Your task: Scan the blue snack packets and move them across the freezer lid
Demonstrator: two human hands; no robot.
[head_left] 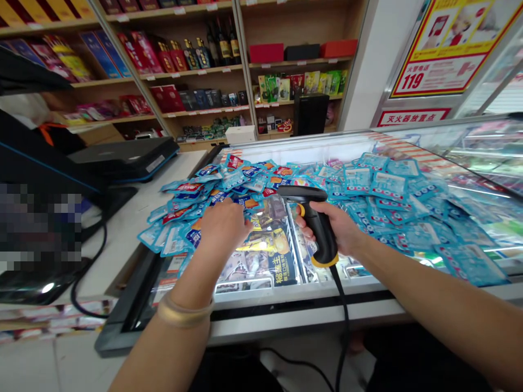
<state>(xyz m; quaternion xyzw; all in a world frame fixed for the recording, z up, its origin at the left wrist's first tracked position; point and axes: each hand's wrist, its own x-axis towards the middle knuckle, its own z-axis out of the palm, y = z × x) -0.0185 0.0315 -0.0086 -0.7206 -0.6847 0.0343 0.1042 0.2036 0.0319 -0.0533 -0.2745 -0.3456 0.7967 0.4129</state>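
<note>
My right hand (339, 226) is wrapped round the handle of a black and yellow barcode scanner (324, 231), whose head points left. Its cable hangs down past the counter's front edge. My left hand (226, 226), with a gold bangle (184, 313) on the wrist, is curled over the left heap of snack packets (180, 218). Its fingertips are hidden, so whatever they pinch cannot be made out. These packets are light blue with red or dark blue labels. A second heap of light blue packets (388, 188) spreads to the right of the scanner.
Both heaps lie on the glass top of a chest freezer (265, 313), with packaged goods visible inside. A black monitor (44, 158) and a flat black device (126, 155) stand on the left counter. Stocked shelves (196, 73) line the back; a person stands far left.
</note>
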